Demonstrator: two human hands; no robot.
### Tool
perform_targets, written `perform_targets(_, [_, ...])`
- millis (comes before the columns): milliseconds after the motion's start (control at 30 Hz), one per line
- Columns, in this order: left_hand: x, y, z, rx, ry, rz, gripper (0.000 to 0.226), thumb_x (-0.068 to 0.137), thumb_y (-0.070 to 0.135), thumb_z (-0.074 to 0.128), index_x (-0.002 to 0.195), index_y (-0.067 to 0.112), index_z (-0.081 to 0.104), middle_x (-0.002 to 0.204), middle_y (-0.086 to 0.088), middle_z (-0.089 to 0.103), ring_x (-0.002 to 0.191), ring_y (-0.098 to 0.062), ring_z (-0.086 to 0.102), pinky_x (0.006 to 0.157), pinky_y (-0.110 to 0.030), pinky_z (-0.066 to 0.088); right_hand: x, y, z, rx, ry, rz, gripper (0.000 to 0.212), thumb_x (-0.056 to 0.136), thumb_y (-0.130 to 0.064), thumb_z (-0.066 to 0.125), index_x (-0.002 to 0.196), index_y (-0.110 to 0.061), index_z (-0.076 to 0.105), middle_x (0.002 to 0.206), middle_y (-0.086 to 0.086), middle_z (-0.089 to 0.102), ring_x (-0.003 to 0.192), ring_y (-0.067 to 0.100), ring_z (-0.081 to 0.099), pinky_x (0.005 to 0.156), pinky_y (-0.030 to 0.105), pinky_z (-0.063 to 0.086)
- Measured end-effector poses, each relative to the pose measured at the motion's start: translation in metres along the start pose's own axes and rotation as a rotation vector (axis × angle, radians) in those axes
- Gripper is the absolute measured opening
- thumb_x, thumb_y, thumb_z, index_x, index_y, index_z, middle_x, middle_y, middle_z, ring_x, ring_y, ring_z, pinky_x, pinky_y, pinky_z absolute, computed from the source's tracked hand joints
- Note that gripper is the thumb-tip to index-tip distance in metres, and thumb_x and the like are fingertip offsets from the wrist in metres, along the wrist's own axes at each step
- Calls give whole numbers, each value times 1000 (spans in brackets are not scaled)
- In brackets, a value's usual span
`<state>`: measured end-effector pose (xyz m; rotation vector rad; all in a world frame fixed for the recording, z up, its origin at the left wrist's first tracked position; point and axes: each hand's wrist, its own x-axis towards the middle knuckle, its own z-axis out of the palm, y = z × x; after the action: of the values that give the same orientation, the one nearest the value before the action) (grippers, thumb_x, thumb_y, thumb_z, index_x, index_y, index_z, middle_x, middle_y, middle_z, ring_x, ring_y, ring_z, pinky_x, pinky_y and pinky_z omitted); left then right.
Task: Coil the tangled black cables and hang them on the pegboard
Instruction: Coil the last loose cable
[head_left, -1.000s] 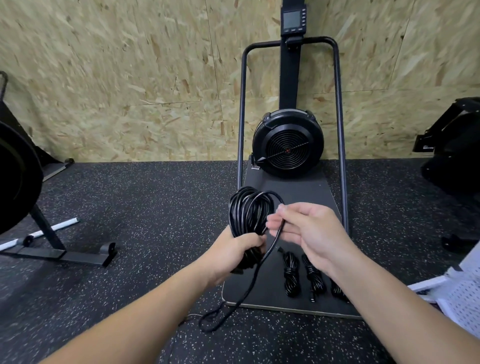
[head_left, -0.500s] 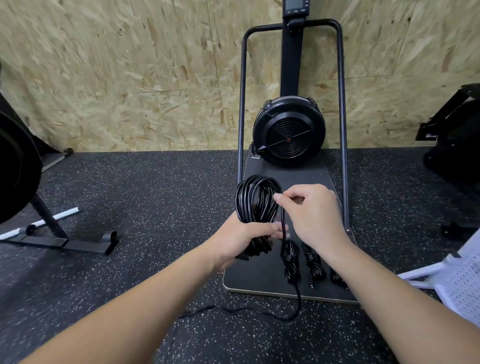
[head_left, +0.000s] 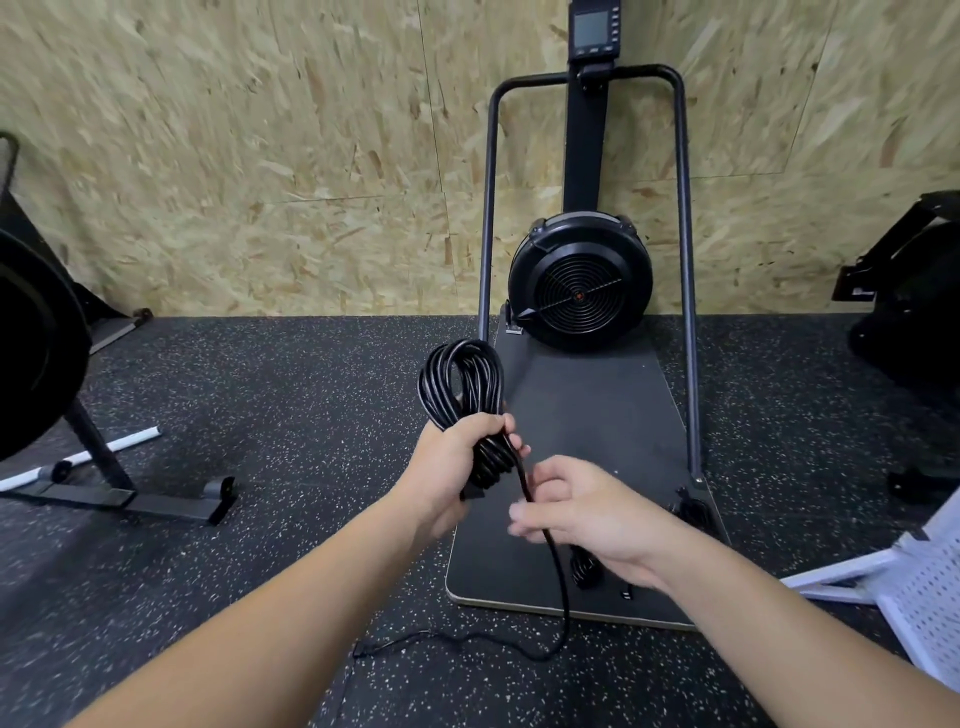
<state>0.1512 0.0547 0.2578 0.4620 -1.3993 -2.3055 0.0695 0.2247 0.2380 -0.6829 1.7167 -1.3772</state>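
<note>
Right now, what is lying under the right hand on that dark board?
Below the right hand, a small coiled cable bundle lies on the machine's board; another bundle sits near the frame post. The hand and wrist cover part of the board, so more bundles may be hidden there.

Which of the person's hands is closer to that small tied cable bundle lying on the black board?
Right. The right hand hovers directly over the tied bundle; the left hand grips the big coil, farther up and left.
</note>
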Motion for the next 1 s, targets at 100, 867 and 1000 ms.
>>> perform_targets(100, [1, 4, -2, -47, 21, -9, 12, 99, -2, 61, 107, -6, 67, 103, -23, 59, 100, -37, 60, 85, -37, 63, -1, -8, 0, -90, 197, -138, 17, 99, -13, 80, 103, -3, 68, 80, 13, 76, 67, 24, 70, 68, 44, 66])
perform_targets(867, [-2, 36, -14, 121, 24, -17, 8, 104, 16, 70, 104, 10, 65, 79, -5, 57, 66, -20, 55, 68, -37, 49, -30, -41, -30, -505, 60, -252, 20, 97, -38, 83, 84, -23, 79, 74, -13, 73, 67, 12, 63, 74, 34, 50])
perform_targets(1000, [-7, 35, -25, 318, -82, -132, 15, 100, 18, 76, 89, 17, 65, 80, -3, 59, 68, -19, 55, 68, -36, 45, -36, -57, -34, -328, 141, -413, 6, 93, -19, 87, 90, -22, 83, 90, -1, 83, 82, 18, 74, 85, 38, 56])
